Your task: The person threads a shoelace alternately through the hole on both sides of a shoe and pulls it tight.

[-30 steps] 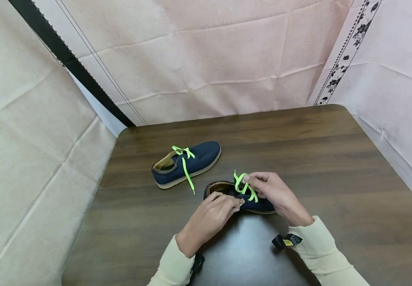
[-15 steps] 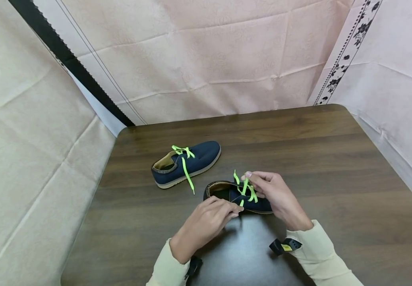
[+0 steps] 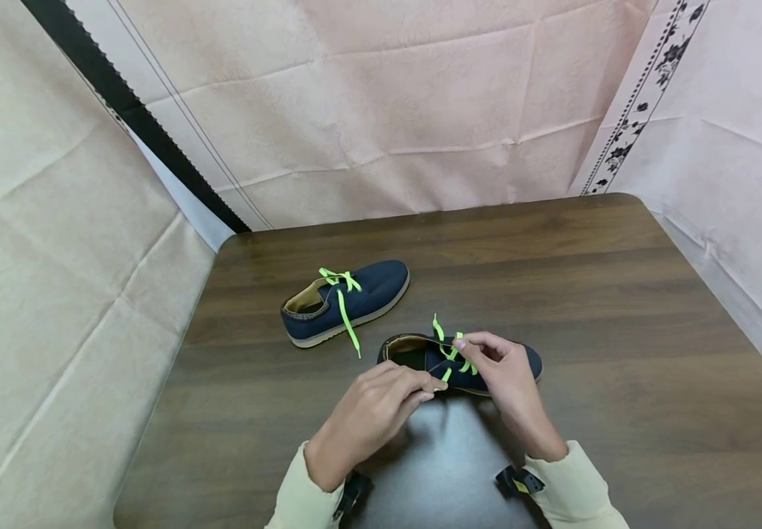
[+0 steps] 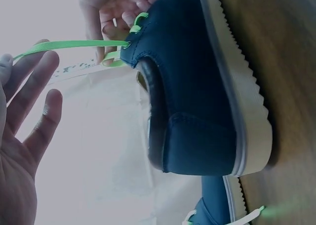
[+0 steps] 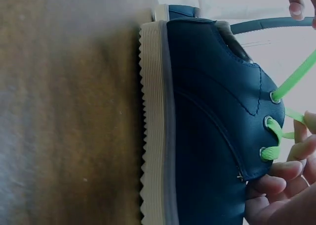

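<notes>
A navy blue shoe [image 3: 533, 360] with bright green laces stands upright on the table before both hands. My left hand [image 3: 372, 413] pinches one lace [image 4: 89, 44], stretched taut from the top eyelet in the left wrist view; its other fingers spread loosely. Above the eyelets, my right hand [image 3: 505, 378] pinches a green lace at the shoe's tongue. In the right wrist view, the right-hand fingers [image 5: 276, 185] touch the shoe's upper beside the lower eyelets. Another free lace end [image 3: 437, 328] sticks up on the far side. Part of the near side is hidden by the hands in the head view.
A matching navy shoe [image 3: 377, 285] sits farther back to the left, its green lace [image 3: 347, 323] trailing onto the table. The brown wooden table [image 3: 619, 294] ends at pale cloth hangings [image 3: 381, 110] at the back and sides.
My right hand has come down and nearer to me, uncovering the shoe's toe. My left hand has drawn slightly back toward the lower left with the lace, showing more of it.
</notes>
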`<state>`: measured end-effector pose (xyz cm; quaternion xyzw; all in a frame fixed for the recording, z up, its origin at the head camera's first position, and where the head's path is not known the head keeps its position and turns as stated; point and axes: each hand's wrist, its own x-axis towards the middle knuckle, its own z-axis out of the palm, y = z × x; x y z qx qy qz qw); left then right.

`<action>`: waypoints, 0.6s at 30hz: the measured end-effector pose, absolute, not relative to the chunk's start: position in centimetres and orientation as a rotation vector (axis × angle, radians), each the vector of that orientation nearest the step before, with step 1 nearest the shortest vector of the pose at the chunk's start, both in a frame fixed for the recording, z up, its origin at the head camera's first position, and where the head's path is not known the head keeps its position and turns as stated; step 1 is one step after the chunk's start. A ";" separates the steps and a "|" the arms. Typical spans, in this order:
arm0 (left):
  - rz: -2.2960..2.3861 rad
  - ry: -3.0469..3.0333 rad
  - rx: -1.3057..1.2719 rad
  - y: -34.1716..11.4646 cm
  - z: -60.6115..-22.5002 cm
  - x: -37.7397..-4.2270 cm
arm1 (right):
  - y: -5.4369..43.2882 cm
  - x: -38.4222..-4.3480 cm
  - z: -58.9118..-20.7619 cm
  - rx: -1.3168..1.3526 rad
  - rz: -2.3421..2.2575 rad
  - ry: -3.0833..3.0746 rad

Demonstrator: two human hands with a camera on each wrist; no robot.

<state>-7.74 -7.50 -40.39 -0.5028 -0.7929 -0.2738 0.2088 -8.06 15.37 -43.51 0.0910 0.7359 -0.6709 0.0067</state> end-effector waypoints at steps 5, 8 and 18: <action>-0.805 -2.222 -1.418 -7.6 -39.8 -7.4 | 15.1 -7.6 -43.8 0.284 -2.142 2.277; -0.848 -2.220 -1.430 -7.6 -39.4 -7.3 | 15.0 -7.6 -43.9 0.283 -2.129 2.301; -0.895 -2.243 -1.451 -8.1 -37.8 -6.8 | 16.0 -8.1 -44.4 0.054 -1.959 2.556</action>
